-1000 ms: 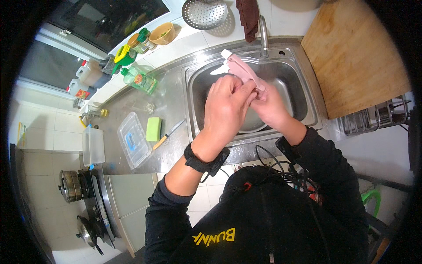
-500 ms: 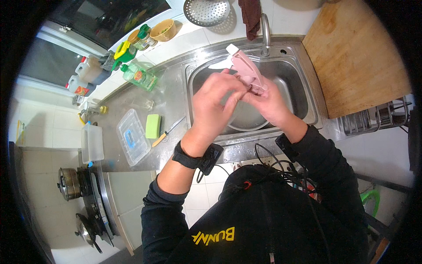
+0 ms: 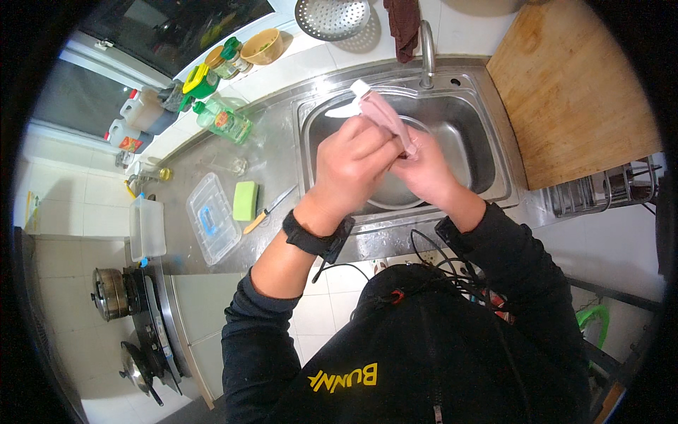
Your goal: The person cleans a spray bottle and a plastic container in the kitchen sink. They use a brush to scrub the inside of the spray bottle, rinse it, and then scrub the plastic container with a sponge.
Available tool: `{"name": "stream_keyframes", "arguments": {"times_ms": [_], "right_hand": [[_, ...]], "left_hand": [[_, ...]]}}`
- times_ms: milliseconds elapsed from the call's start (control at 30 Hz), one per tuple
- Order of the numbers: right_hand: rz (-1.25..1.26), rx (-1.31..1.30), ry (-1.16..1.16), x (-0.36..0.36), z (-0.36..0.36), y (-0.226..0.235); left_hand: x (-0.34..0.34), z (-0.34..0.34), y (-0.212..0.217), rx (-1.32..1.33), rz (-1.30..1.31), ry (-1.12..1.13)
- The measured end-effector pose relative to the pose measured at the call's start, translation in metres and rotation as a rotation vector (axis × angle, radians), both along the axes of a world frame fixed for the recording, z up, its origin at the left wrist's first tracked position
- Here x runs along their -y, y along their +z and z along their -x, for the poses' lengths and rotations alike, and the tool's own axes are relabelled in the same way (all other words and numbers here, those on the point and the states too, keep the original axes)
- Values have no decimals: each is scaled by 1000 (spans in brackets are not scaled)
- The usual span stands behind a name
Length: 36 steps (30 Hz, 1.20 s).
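Note:
Above the sink I have a pink spray trigger head with a white nozzle and a white lever, tilted up and to the left. Curled around its near left side are the fingers of my left hand, closed on it. From the right, my right hand grips its lower end, and the two hands touch. Whatever lies below the head is hidden by my hands. Inside the sink, the rim of a round pan or basin shows under them.
Left of the sink lie a knife, a green sponge and a clear lid. Behind them stands a green soap bottle. A faucet rises at the back; a wooden board leans at right.
My left hand has turned and closed further over the spray head. The head has shifted slightly left, and its underside is now covered by my fingers.

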State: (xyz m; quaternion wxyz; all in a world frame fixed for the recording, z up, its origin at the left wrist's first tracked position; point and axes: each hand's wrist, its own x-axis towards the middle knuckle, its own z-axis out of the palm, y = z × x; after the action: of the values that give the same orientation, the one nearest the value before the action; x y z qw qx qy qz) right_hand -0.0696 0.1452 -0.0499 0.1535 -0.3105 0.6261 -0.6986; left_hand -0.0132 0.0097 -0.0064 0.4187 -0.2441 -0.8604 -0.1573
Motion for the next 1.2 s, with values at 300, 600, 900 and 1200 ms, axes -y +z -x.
{"name": "stream_keyframes", "arguments": {"times_ms": [300, 600, 900, 1200], "right_hand": [[-106, 74, -46, -6, 9, -6], [-263, -413, -285, -6, 3, -1], [-280, -547, -262, -9, 7, 7], [-336, -469, -256, -7, 8, -4]], "left_hand": [[7, -16, 1, 79, -382, 204], [-19, -5, -9, 503, -838, 133], [-19, 4, -9, 609, -1033, 104], [-19, 0, -20, 494, -705, 191]]}}
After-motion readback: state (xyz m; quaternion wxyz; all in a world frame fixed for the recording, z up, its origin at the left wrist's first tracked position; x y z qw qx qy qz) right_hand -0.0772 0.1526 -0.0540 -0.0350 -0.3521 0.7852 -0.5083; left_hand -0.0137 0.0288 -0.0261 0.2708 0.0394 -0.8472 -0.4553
